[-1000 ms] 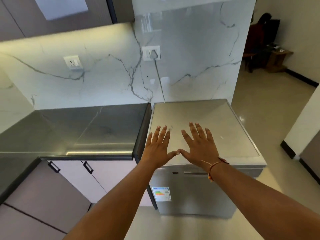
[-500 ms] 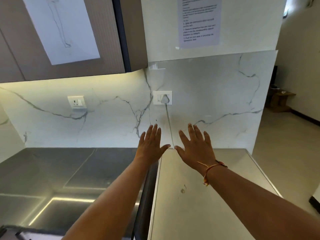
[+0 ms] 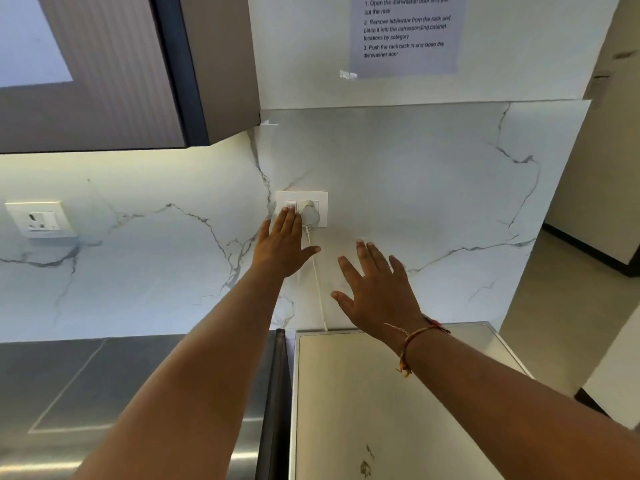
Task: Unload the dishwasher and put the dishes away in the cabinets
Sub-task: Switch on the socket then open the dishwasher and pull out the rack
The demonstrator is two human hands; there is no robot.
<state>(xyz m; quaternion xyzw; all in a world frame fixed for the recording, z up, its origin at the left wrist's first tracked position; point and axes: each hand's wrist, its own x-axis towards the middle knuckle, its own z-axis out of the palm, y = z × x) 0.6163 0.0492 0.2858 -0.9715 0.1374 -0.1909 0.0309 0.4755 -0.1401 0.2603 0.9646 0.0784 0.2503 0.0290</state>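
With fingers (image 3: 289, 221) straight and pressed together, holding nothing, the left hand (image 3: 282, 244) reached up at 12 o'clock of frame centre. Its tips lay over the left switches of a white switch plate (image 3: 320, 199); actual contact could not be told. Thumb stuck out toward 3 o'clock. A white plug (image 3: 309, 212) sat in the plate just at 3 o'clock of those fingertips. Its cord (image 3: 317, 282) ran down toward 6 o'clock between both hands.

The right hand (image 3: 377, 292) had fingers spread and straight, gripping nothing. It was at 4 o'clock of the left hand and apart from it, in front of the marble backsplash (image 3: 450, 202); touching or not, unclear. A red-orange thread (image 3: 414, 341) circled the right wrist.

The dishwasher (image 3: 363, 403) showed only its top panel, at 5 o'clock, back edge against the backsplash, just beside the steel counter (image 3: 86, 382) at 7 o'clock. An upper cabinet (image 3: 114, 98) hung at 10 o'clock, a printed note (image 3: 405, 32) at 1 o'clock, and a second socket (image 3: 40, 220) at 9 o'clock.
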